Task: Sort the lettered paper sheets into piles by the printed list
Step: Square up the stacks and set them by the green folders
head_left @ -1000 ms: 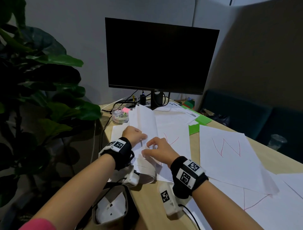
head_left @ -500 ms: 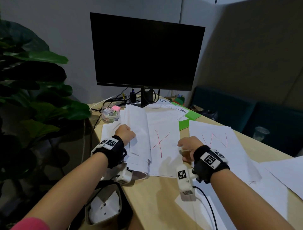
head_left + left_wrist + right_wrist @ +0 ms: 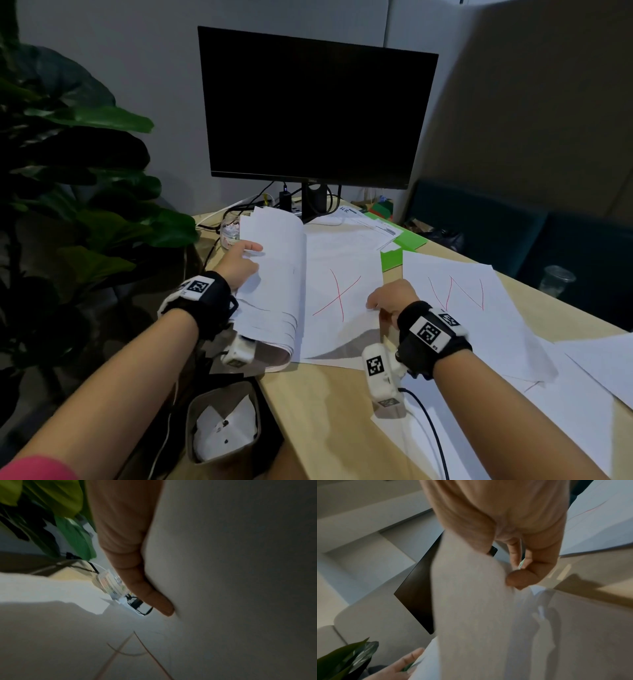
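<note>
A curled-back stack of white sheets (image 3: pixel 274 277) lies at the desk's left edge. My left hand (image 3: pixel 239 263) holds it folded over, thumb on top; in the left wrist view a finger (image 3: pixel 137 563) lies flat against the paper (image 3: pixel 223 574). Beside the stack lies a sheet with a red X (image 3: pixel 339 294). My right hand (image 3: pixel 387 298) pinches that sheet's right edge, and the right wrist view shows thumb and finger (image 3: pixel 520 580) on the lifted sheet (image 3: pixel 471 601). A sheet with a red W (image 3: pixel 455 294) lies to the right. The printed list (image 3: pixel 370 222) rests near the monitor.
A black monitor (image 3: pixel 315 113) stands at the back with cables and a small jar (image 3: pixel 231 231) at its foot. A green folder (image 3: pixel 407 241) sits under the list. More sheets (image 3: pixel 599 359) cover the right side. A plant (image 3: pixel 85 171) crowds the left, and a bin (image 3: pixel 222 428) stands below.
My right hand left the stack and moved right to the X sheet's edge, uncovering the X. My left hand slid farther up the folded stack.
</note>
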The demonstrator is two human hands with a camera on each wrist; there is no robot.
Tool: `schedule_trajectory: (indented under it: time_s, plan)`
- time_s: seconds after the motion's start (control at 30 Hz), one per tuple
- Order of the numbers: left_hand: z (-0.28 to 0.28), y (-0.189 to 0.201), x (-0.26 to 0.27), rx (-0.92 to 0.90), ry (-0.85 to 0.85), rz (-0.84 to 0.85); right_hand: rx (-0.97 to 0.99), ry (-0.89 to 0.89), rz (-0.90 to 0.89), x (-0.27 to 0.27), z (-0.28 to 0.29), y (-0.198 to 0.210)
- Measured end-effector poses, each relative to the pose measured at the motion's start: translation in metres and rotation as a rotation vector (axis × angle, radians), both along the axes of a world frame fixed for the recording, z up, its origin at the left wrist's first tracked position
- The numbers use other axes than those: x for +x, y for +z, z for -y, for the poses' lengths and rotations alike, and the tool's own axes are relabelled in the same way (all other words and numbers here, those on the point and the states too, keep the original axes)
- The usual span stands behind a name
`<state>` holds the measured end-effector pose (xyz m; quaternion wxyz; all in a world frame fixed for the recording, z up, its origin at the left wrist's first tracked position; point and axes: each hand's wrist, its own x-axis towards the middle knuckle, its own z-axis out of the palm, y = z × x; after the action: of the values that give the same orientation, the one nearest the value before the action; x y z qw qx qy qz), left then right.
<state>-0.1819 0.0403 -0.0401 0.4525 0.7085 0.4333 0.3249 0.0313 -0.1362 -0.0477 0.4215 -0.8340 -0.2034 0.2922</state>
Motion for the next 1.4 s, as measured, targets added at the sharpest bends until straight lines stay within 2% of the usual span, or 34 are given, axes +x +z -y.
schedule_trajectory:
  time_s: [0.13,0.27,0.57,0.73,0.83,0.93,1.03,1.2,1.4]
  plan:
    - [-0.009,0.0,-0.022,0.017,0.012,-0.019,-0.01,0.005,0.107,0.001,-0.008,-0.006]
    - [-0.01,-0.002,-0.033,0.021,0.004,-0.044,-0.061,-0.006,0.291,0.004,-0.011,-0.013]
    - [-0.009,0.001,-0.035,0.036,0.007,-0.02,-0.056,-0.077,0.346,0.015,-0.018,-0.021]
    - [-0.009,0.0,-0.035,0.042,-0.004,-0.046,0.066,-0.229,0.355,0.02,-0.009,-0.008]
    - [-0.005,0.003,-0.033,0.03,-0.038,-0.062,0.204,-0.373,0.353,0.026,-0.003,0.01]
    - [-0.005,0.004,-0.032,0.02,-0.056,-0.073,0.395,-0.54,0.289,0.038,0.0,0.031]
    - [-0.006,0.003,-0.032,0.018,-0.051,-0.075,0.514,-0.611,0.214,0.048,0.001,0.046]
    - [-0.006,0.002,-0.033,-0.001,-0.05,-0.067,0.484,-0.513,0.304,0.054,0.004,0.043]
    - [-0.003,0.005,-0.032,0.008,-0.035,-0.063,0.274,-0.311,0.434,0.047,0.006,0.022]
